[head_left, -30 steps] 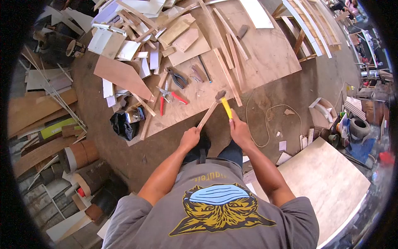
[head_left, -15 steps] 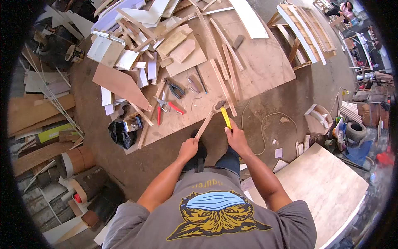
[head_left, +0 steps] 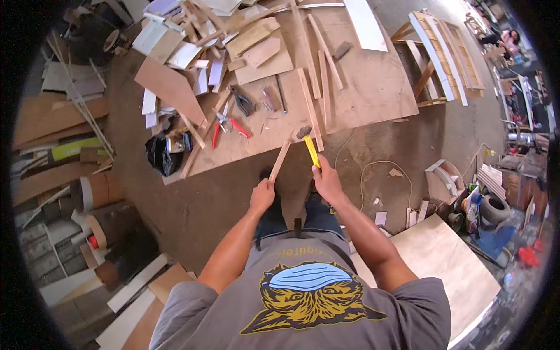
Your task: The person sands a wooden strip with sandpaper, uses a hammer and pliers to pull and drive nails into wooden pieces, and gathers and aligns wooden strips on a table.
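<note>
Fingers on both hands are curled closed: the left hand [head_left: 262, 196] wraps the near end of a stick [head_left: 280, 164], the right hand [head_left: 328, 182] the yellow handle of a hammer [head_left: 311, 151]. From the left, boards [head_left: 64, 125] lie on the floor beyond the workspace, well apart from the hands. Next, a black bag [head_left: 158, 156] sits at the left corner of a low table [head_left: 367, 96], probably to keep it off the bare working surface. Scraps [head_left: 195, 55] heap up behind, seemingly pushed to the far side to leave room nearer the body. Red pliers [head_left: 236, 128] rest with handles spread near the front edge and dark pliers [head_left: 242, 103] just behind, both likely left there for easy reach. In the middle, before the person's body, the stick slants up and away, its far end at the table's near edge; gripping it low keeps the fingers well apart from the hammer's head, which is just beside that far end. Whether head and wood touch, I cannot tell. The hammer leans in from the right, its grip also away from the head, presumably for control. Right of it, slats [head_left: 310, 108] lie lengthwise on the table, and a slatted frame [head_left: 443, 58] stands past its right edge.
</note>
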